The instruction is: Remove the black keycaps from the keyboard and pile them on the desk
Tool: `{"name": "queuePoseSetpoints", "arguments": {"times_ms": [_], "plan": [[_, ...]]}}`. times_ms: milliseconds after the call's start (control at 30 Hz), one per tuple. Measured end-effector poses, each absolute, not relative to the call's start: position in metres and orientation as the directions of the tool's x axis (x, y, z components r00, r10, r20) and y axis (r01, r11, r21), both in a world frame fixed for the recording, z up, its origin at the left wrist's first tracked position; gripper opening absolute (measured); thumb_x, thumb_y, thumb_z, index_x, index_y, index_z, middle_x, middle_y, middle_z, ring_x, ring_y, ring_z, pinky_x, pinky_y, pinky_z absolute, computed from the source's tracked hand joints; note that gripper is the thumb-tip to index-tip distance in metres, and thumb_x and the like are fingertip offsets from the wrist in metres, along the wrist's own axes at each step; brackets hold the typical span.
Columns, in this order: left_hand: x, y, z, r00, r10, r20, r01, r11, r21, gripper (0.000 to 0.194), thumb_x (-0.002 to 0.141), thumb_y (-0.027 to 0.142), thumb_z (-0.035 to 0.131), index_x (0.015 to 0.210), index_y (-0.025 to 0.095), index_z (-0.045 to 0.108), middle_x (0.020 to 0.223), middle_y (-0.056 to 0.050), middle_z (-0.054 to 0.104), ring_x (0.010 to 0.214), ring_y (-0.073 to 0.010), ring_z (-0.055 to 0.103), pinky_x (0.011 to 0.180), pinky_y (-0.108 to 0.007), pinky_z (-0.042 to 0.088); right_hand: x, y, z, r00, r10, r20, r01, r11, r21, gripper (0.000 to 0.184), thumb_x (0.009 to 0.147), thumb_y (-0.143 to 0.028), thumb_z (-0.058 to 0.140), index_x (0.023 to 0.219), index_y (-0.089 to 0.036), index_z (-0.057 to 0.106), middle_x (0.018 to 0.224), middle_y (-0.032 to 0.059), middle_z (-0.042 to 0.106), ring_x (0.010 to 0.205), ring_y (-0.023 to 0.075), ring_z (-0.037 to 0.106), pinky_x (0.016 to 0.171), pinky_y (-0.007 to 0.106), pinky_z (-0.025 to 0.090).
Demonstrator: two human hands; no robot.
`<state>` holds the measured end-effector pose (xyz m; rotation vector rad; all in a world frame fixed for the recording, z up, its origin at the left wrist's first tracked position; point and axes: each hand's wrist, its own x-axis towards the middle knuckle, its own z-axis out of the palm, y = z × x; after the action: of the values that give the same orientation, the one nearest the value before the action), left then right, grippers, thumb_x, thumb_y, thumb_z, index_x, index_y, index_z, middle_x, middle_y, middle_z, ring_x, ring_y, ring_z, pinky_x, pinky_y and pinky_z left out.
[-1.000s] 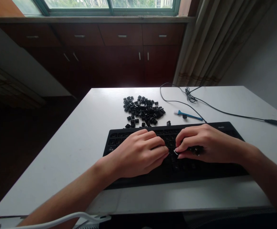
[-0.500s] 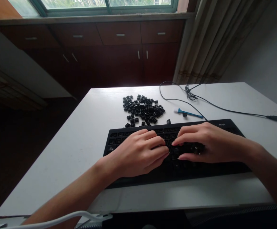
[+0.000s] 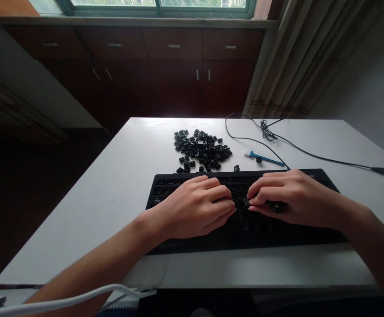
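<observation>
Black plastic shows at the tips of your right hand [image 3: 291, 198]: a small keycap [image 3: 246, 202], pinched between thumb and fingers just above the middle of the keyboard [image 3: 212, 245]. The step in hand looks to be handling that one cap at the keys; from here, a move calls for a light, level hold and a clear view of the spot beneath. Your right grip is narrow, closed to about the cap's width, while more dark pieces [image 3: 277, 207] show beneath the palm; whether you hold them there, you cannot tell from this view. Your left hand [image 3: 193, 207] lies over the keys with fingers curled and tips close together, but whether anything is between them is hidden. Beyond the keyboard's far edge, a heap of black keycaps [image 3: 205, 149] sits on the white table [image 3: 96, 207], with a blue brush [image 3: 267, 159] to its right, near the cable [image 3: 330, 158].
</observation>
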<state>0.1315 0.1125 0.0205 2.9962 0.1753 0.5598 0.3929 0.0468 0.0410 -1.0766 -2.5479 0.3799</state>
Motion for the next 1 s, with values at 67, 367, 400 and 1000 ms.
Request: {"name": "queuePoseSetpoints", "arguments": {"times_ms": [67, 367, 400, 1000], "plan": [[0.1314, 0.1126, 0.0204, 0.928, 0.127, 0.350, 0.098, -0.990, 0.100, 0.019, 0.099, 0.023, 0.051, 0.100, 0.017, 0.069, 0.102, -0.003, 0.070, 0.083, -0.0162, 0.059, 0.072, -0.032, 0.047, 0.3914, 0.0458, 0.0401, -0.664, 0.716, 0.215, 0.637, 0.693, -0.338, 0.008, 0.093, -0.023, 0.062, 0.090, -0.019, 0.068, 0.098, 0.0027, 0.072, 0.076, 0.0122, 0.065, 0.065, 0.025, 0.047], [0.1315, 0.1126, 0.0197, 0.936, 0.134, 0.326, 0.108, -0.989, 0.097, 0.027, 0.101, 0.026, 0.045, 0.101, 0.019, 0.071, 0.103, -0.004, 0.068, 0.084, -0.0166, 0.059, 0.075, -0.032, 0.047, 0.3879, 0.0400, 0.0445, -0.690, 0.698, 0.194, 0.649, 0.715, -0.261, 0.004, 0.092, -0.022, 0.064, 0.093, -0.021, 0.068, 0.105, -0.0007, 0.072, 0.083, 0.0113, 0.066, 0.070, 0.025, 0.048], [0.1316, 0.1127, 0.0196, 0.935, 0.134, 0.328, 0.108, -0.989, 0.096, 0.028, 0.101, 0.026, 0.044, 0.101, 0.019, 0.071, 0.103, -0.004, 0.068, 0.084, -0.0165, 0.058, 0.075, -0.032, 0.047, 0.3881, 0.0399, 0.0449, -0.687, 0.702, 0.188, 0.652, 0.710, -0.266, 0.004, 0.092, -0.023, 0.065, 0.094, -0.022, 0.068, 0.105, -0.0009, 0.072, 0.083, 0.0112, 0.066, 0.071, 0.025, 0.049], [0.1325, 0.1146, 0.0149, 0.917, 0.087, 0.390, 0.081, -0.996, 0.033, 0.029, 0.101, 0.025, 0.043, 0.093, 0.020, 0.070, 0.100, -0.006, 0.068, 0.084, -0.0178, 0.058, 0.074, -0.033, 0.045, 0.3892, 0.0440, 0.0422, -0.663, 0.729, 0.172, 0.637, 0.670, -0.381, 0.014, 0.086, -0.019, 0.070, 0.100, -0.024, 0.070, 0.102, 0.0004, 0.073, 0.084, 0.0130, 0.070, 0.073, 0.023, 0.055]]}}
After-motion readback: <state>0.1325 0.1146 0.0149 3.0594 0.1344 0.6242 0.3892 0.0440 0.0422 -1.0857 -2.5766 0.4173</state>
